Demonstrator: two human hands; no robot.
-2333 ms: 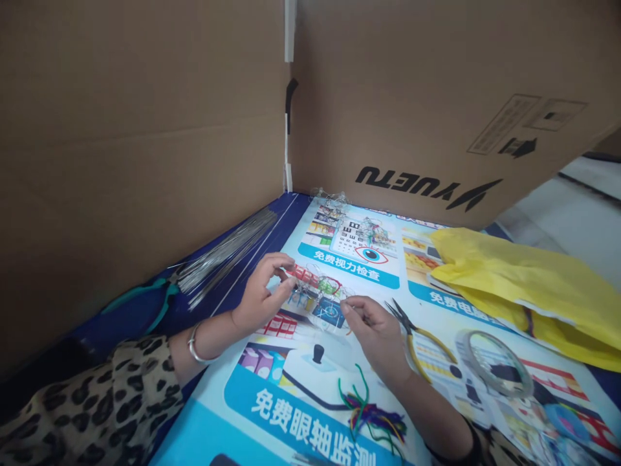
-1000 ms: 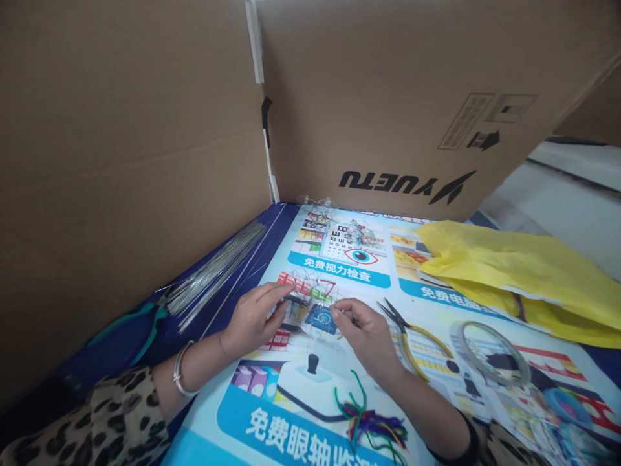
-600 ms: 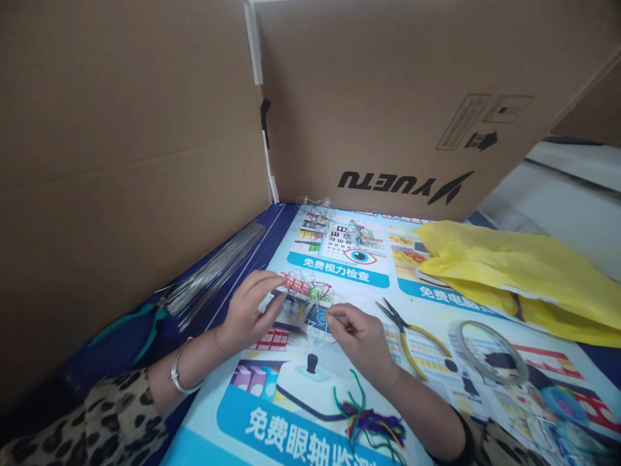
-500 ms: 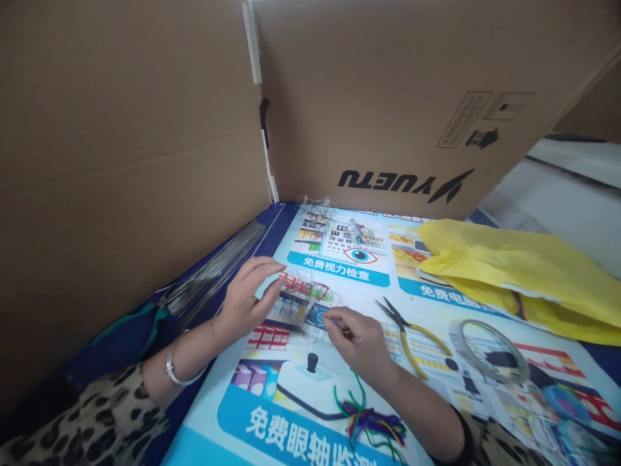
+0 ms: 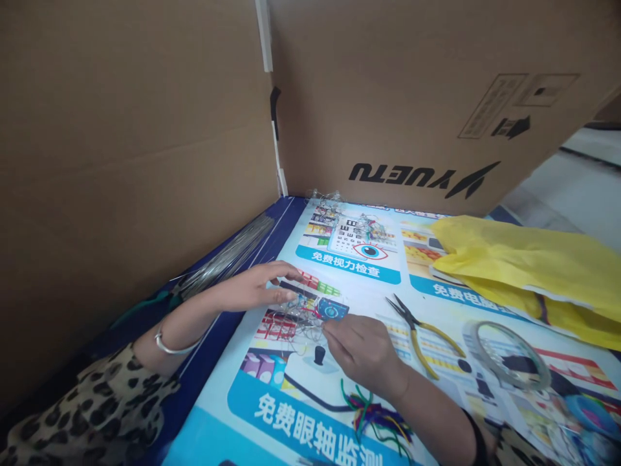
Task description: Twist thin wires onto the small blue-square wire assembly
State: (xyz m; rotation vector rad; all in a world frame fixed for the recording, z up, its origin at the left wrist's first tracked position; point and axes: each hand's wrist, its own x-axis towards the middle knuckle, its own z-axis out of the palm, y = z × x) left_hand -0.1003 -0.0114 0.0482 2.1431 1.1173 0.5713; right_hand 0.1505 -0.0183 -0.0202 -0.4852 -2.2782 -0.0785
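2 hands at tangled wire [image 5: 303, 323], left hand [image 5: 264, 285] loosely open, right hand [image 5: 363, 349] pinching its edge, pliers [image 5: 412, 323] nearby

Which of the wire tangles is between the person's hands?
The front tangle, between the left hand and right hand; the corner tangle and the eye-chart tangle lie farther back, untouched.
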